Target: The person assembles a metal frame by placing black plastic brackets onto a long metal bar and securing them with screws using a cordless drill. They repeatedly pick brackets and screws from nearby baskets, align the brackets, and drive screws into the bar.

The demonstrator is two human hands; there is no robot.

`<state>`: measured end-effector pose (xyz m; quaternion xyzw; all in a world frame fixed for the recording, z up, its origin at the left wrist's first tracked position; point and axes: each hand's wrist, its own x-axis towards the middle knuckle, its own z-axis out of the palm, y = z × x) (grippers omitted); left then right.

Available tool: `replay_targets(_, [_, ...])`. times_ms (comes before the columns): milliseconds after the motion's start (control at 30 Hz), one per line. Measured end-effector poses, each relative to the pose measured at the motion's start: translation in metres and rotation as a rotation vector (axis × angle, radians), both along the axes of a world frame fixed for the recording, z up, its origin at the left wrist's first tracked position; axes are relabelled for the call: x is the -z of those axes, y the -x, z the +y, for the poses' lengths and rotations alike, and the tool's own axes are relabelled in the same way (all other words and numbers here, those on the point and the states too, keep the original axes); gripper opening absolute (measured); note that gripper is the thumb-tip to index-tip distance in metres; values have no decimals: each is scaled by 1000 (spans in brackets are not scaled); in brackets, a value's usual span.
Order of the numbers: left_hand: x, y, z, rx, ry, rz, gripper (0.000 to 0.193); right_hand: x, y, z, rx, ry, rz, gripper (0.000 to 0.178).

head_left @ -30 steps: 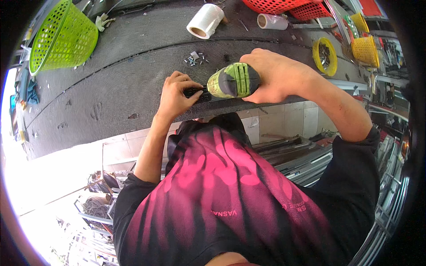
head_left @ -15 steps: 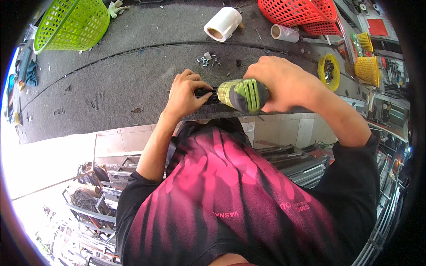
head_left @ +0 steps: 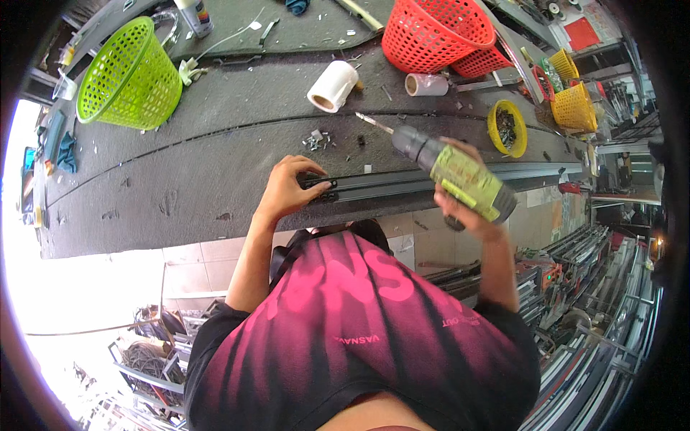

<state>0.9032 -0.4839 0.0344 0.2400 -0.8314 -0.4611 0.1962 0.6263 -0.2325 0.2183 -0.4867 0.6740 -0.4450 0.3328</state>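
A green and black cordless drill (head_left: 467, 179) is gripped in my right hand (head_left: 460, 208), raised over the bench and tilted. Its long bit (head_left: 374, 123) points up and to the left, clear of any work. My left hand (head_left: 282, 190) pinches a small black fitting (head_left: 323, 184) at the left end of a long dark metal profile (head_left: 402, 187). The profile lies along the bench's near edge and runs off to the right. My fingers cover part of the fitting. Beyond it lies a small pile of screws (head_left: 321, 142).
The bench (head_left: 144, 169) has a dark, worn covering. On it stand a green basket (head_left: 129, 79), a red basket (head_left: 435, 39), a white film roll (head_left: 333, 86), a smaller roll (head_left: 426, 85), a yellow basket of small parts (head_left: 507, 129) and a spray can (head_left: 194, 18). Metal bars (head_left: 596, 337) are stacked behind at right.
My right hand has drawn the drill back from the fitting and swung it right, so its bit now shows. My left hand stays on the fitting. The view has shifted, showing more of the profile.
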Motion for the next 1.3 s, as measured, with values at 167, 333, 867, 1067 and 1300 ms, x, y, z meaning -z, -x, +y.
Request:
replay_targets(167, [-5,32,-4,-124,269,7,24,47,-33,45,169,56,-350,86])
replay_targets(333, [14,74,-2,70,465,-73,23,61,-53,60,150,71,-324,83])
replay_targets(867, [-3,14,23,-18,-1114,634,19,63,-61,58,28,33,-545,91])
replay_targets(1067, [1,-4,27,-9,-1124,685,15,56,-62,46,-39,-5,-512,90])
replay_targets(1300, [-19,-25,26,-42,-985,446,17,40,-57,41,-119,-98,-447,87])
